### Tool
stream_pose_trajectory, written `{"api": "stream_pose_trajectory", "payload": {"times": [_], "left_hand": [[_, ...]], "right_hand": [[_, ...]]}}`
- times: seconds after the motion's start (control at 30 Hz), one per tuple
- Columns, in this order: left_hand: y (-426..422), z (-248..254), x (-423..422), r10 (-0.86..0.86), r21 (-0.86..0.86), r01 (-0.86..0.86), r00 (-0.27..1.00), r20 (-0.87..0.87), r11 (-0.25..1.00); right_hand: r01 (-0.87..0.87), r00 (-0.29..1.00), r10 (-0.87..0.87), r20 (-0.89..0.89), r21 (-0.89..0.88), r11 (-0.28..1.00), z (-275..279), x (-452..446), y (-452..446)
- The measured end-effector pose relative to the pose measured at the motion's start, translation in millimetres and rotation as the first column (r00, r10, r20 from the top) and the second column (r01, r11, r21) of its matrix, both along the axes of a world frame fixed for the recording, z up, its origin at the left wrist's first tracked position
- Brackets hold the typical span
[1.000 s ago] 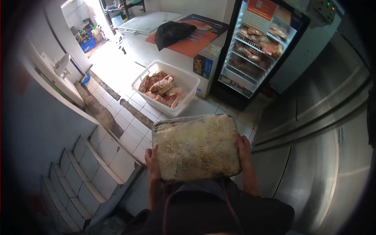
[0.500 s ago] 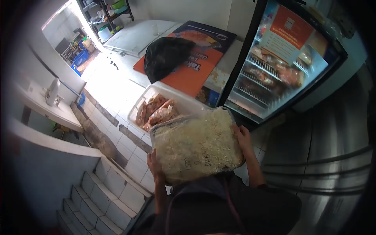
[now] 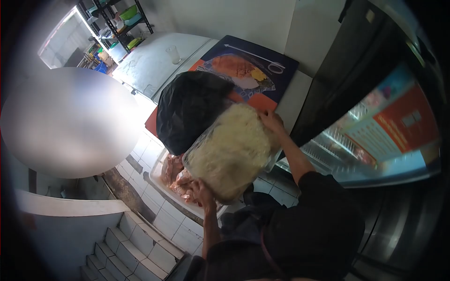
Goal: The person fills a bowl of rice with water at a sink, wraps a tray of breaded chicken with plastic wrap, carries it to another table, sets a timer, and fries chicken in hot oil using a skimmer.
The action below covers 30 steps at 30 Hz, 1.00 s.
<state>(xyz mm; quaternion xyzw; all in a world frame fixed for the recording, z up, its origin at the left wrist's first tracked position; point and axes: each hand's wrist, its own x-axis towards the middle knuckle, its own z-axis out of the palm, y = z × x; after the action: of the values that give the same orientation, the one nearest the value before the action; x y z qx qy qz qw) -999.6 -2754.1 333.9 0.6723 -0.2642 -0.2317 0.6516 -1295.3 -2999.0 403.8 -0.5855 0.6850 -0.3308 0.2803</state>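
Both my hands hold a clear, wrapped tub (image 3: 229, 150) of pale yellowish food, tilted in front of me. My left hand (image 3: 203, 193) is closed on its near left edge, and my right hand (image 3: 272, 122) grips the far right edge. Beyond the tub's upper left side, a black plastic bag (image 3: 192, 100) lies on an orange and dark blue printed board (image 3: 281, 70). Below and left of the held tub, a white bin (image 3: 157, 180) contains bagged raw meat (image 3: 178, 180), part of it hidden behind the tub and my left hand.
A glass-door fridge (image 3: 375, 136) stands on the right. The board rests on a white chest (image 3: 154, 54) that carries a drinking glass (image 3: 173, 55). Tiled steps (image 3: 126, 243) are at lower left. A blurred pale oval (image 3: 70, 122) covers the left side.
The tub has moved forward and up in the view, over part of the white bin and against the board's area, and has turned. The view has shifted, and a pale blur now appears at left.
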Motion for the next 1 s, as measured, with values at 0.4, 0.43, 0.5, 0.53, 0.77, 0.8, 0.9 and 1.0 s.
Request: {"api": "stream_pose_trajectory", "payload": {"times": [0.4, 0.43, 0.5, 0.53, 0.77, 0.8, 0.9, 1.0], "left_hand": [[-188.0, -17.7, -129.8, -0.532, 0.025, 0.547, 0.824, -0.197, 0.837], [-202.9, -32.4, -137.6, -0.598, 0.145, 0.582, 0.793, 0.117, 0.8], [-222.0, -15.6, -167.4, -0.654, 0.116, 0.652, 0.756, -0.028, 0.749], [-223.0, 8.8, -185.9, -0.608, -0.086, 0.647, 0.651, -0.455, 0.758], [-268.0, -7.0, -170.5, -0.762, 0.18, 0.756, 0.646, -0.049, 0.63], [-255.6, 9.3, -157.0, -0.74, 0.166, 0.736, 0.67, -0.049, 0.656], [-197.6, 48.8, -79.1, -0.741, -0.016, 0.754, 0.642, -0.199, 0.657], [-126.5, 57.1, -9.8, -0.586, 0.075, 0.622, 0.766, -0.263, 0.78]], "right_hand": [[0.235, 0.972, -0.175, 0.16, -0.557, 0.797, 35.7, -22.5, -86.6], [0.219, 0.968, -0.084, 0.236, -0.635, 0.741, 54.4, -13.5, -60.8], [0.125, 0.976, 0.006, 0.218, -0.586, 0.801, 61.4, -0.1, -22.1], [0.115, 0.97, 0.035, 0.241, -0.579, 0.807, 59.1, 7.9, 1.2], [-0.158, 0.926, 0.272, 0.262, -0.385, 0.909, 47.2, 27.9, 110.2], [-0.158, 0.94, 0.246, 0.239, -0.333, 0.93, 42.9, 29.1, 120.9], [-0.232, 0.938, 0.296, 0.18, -0.309, 0.922, 29.4, 37.9, 130.6], [-0.314, 0.909, 0.384, 0.162, -0.338, 0.887, 45.4, 59.2, 131.7]]}}
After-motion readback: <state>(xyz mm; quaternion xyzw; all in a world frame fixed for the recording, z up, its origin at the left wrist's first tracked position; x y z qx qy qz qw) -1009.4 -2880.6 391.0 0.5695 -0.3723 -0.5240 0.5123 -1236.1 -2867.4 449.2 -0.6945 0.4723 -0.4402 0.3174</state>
